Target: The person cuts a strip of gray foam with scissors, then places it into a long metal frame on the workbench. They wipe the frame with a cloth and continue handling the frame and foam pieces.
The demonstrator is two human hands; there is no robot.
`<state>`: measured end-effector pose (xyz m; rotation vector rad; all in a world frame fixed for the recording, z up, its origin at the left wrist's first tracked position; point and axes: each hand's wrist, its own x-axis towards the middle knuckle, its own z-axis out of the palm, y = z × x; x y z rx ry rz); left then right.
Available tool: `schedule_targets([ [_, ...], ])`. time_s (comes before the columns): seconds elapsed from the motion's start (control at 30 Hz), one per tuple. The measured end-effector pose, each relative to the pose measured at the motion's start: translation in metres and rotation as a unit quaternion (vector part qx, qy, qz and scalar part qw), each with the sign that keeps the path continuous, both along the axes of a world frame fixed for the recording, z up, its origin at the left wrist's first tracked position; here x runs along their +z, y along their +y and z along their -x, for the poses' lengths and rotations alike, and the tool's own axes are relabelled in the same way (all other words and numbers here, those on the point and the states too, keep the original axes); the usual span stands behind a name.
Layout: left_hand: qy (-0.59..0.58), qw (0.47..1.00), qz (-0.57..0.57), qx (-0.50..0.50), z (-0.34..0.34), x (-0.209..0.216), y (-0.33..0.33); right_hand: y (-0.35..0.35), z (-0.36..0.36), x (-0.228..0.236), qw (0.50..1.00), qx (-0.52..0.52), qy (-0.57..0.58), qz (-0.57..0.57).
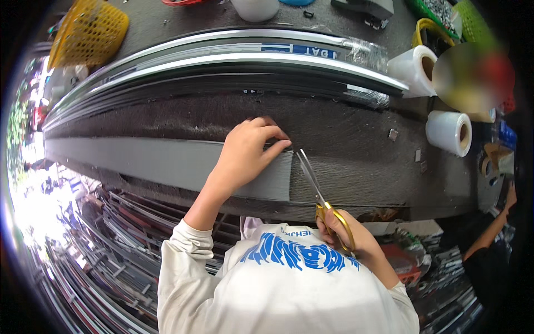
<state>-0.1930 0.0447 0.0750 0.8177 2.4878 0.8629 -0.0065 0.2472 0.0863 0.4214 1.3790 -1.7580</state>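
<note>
A long flat grey strip [150, 164], possibly a stack of thin layers, lies along the near side of the dark workbench. My left hand [247, 147] rests over its right end, thumb and forefinger pinched together at the far corner. Something thin and dark shows by those fingertips, too small to make out. In my right hand [345, 228], at the bench's near edge, is a pair of scissors [312, 181] with gold handles. Their blades point away from me, slightly parted, just right of the strip's end and apart from it.
Long metal profiles [239, 58] in wrapping lie across the back. Rolls of clear film [445, 132] stand at the right, and a yellow basket [92, 36] at far left. Small scraps [393, 134] dot the bench. Another person's arm [495, 231] shows at the right edge.
</note>
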Motion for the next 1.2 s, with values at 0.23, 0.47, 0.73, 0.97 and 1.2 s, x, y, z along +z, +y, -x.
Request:
schedule_targets([
  [0.23, -0.027, 0.984, 0.005, -0.176, 0.034, -0.006, -0.011, -0.045, 0.005, 0.016, 0.983, -0.011, 0.013, -0.18],
  [0.47, 0.053, 0.968, 0.005, -0.247, 0.028, -0.006, -0.008, -0.084, 0.009, 0.029, 0.95, -0.01, -0.009, -0.312],
  [0.73, 0.126, 0.932, -0.093, -0.326, 0.027, -0.022, -0.011, -0.108, 0.009, 0.042, 0.931, -0.054, -0.004, -0.361],
  [0.97, 0.006, 0.938, -0.277, -0.209, 0.022, -0.036, -0.024, -0.126, 0.013, 0.042, 0.913, -0.074, 0.013, -0.402],
  [1.2, -0.066, 0.952, -0.258, -0.151, 0.022, -0.026, -0.022, -0.13, 0.026, 0.034, 0.883, -0.071, 0.063, -0.459],
])
